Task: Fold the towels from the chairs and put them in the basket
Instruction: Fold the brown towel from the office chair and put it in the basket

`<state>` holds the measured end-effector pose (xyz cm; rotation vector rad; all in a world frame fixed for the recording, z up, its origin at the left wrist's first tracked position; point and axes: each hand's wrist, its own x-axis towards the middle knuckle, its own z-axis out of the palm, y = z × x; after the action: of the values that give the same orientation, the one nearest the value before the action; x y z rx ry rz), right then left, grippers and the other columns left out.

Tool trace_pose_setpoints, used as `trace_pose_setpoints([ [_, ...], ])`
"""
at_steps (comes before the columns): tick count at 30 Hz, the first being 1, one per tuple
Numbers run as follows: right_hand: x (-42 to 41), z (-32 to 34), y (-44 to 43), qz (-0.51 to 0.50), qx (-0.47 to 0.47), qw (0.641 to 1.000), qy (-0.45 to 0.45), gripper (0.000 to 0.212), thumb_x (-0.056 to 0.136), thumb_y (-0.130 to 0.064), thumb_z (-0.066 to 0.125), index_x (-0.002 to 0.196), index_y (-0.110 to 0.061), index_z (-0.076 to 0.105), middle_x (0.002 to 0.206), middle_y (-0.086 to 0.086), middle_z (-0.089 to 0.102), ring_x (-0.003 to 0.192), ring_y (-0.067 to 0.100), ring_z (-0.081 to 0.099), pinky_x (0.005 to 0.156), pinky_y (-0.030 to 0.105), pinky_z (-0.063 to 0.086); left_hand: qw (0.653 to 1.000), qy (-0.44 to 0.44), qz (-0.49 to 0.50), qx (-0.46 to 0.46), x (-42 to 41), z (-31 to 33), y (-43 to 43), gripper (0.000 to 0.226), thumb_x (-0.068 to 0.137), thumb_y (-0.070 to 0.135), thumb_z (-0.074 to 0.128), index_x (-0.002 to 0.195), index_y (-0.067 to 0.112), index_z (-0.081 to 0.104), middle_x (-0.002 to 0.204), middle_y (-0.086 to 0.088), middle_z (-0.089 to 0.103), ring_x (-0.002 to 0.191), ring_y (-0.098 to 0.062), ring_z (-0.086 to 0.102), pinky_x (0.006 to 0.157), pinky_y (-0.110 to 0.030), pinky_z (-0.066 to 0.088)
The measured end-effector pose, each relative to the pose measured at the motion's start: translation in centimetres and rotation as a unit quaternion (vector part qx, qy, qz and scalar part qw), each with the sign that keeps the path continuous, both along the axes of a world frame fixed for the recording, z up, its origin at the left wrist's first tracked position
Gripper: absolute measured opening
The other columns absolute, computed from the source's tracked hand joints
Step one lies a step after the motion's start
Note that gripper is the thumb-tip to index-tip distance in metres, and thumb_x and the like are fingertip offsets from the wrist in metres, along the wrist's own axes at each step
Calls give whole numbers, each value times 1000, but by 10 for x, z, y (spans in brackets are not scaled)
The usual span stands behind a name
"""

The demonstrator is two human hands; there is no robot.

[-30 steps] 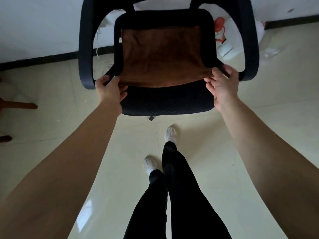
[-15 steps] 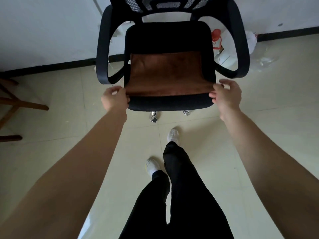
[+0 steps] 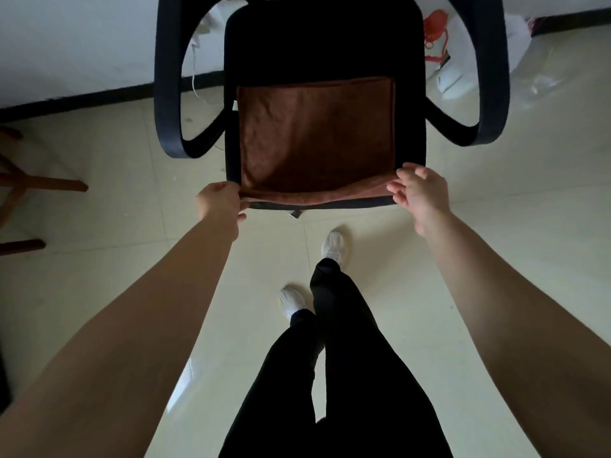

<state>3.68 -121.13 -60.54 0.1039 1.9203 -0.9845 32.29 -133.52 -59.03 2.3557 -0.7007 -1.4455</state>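
brown microfibre-looking towel (image 3: 317, 133) is lying flat on the seat of a black office chair (image 3: 324, 41), covering the front part of the cushion, with its near hem lifted a little off the seat edge. that lifted hem is there because the left hand (image 3: 218, 203) has the near-left corner: fingers curled in and clamped on the cloth, so the edge rises up toward it. the right hand (image 3: 420, 196) is at the near-right corner, fingers spread a bit and loosely bent, tips touching the hem. i honestly can't tell if any cloth is pinched on that side.

my read is that taking both near corners makes sense, since the seat works as a little table and the hem can then be carried over the far edge for a fold. if the right side has no real grip the towel will just skew.

further out, the armrest (image 3: 168, 94) loops on each side box the seat in, so the hands come in from the front. the person stands close on the pale tiled floor (image 3: 132, 226) in white shoes (image 3: 334, 246). wooden furniture legs (image 3: 43, 185) sit off to the left and some bags (image 3: 436, 34) are by the wall. no basket in view, so that step looks a way off.
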Motion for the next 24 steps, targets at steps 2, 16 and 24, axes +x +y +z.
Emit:
trace_pose_setpoints([
  [2,-12,0,-25,7,-17,1000,-10,26,95,-18,62,121,-17,61,105,8,74,84,12,74,69,23,56,1000,11,3,-3,-14,4,-25,14,91,13,56,79,19,62,88,-8,67,69,-24,62,59,-32,48],
  [16,-68,-58,-117,383,59,882,269,33,88,-32,67,121,-27,65,123,6,65,106,19,66,93,30,51,947,-147,-269,-92,-41,-60,-133,25,81,37,62,92,20,77,96,-8,76,94,-30,70,86,-42,58],
  [24,-62,-66,-143,540,154,746,357,42,97,-37,53,132,-16,61,128,19,56,117,38,53,96,46,47,897,-228,-375,-62,-32,-78,-140,35,90,30,45,106,9,68,110,-22,66,108,-41,61,88,-41,47],
])
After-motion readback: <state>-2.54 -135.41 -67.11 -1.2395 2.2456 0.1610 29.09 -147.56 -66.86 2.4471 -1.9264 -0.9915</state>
